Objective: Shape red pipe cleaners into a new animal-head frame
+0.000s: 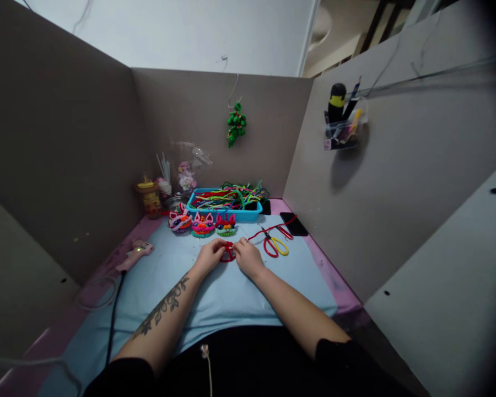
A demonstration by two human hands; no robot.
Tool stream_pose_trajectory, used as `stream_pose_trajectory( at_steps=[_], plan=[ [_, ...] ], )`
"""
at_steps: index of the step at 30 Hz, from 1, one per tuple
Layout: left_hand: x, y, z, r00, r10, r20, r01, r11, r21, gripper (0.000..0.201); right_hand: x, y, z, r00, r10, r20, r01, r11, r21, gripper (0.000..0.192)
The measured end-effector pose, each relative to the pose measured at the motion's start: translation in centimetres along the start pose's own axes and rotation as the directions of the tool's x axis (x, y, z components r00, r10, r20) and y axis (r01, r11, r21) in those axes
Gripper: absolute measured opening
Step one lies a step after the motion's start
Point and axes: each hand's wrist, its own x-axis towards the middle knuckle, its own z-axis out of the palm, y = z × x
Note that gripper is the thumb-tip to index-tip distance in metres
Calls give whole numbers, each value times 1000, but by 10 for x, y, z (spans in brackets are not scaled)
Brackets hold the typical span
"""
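Pinching a small red pipe-cleaner piece (228, 252) between both hands, left hand (210, 256) closed on its left edge, right hand (248, 258) closed on its right, fingertips meeting over it. Resting on the light blue mat (215, 298), centre, just near of three finished colourful pieces (202, 224). Trailing a red strand right toward the scissors (275, 243). Looking like mid-shaping, bending or winding the red loop. Probably needing steady hold on one side while turning with the other. Sitting far: blue tray of pipe cleaners (227, 204). Lying left: glue gun (134, 255), light on. Lying right: black phone (294, 224). Hanging on back wall: green ornament (236, 124).
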Motion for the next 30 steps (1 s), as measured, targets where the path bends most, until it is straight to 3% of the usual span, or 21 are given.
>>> stream_pose_trajectory(
  at_steps=[7,14,19,30],
  plan=[
    [-9,11,-6,986,153,72,-168,933,317,30,2,5,8,997,32,-67,-22,989,147,17],
    [-11,15,-5,966,259,4,-221,815,536,30,3,5,13,995,36,-97,-13,975,223,17],
    [-11,14,-4,960,277,28,-243,784,572,28,3,2,12,996,17,-85,2,973,229,17],
    [-11,13,-4,962,273,23,-242,807,539,25,0,-2,6,998,-51,-34,55,988,142,9]
  ],
)
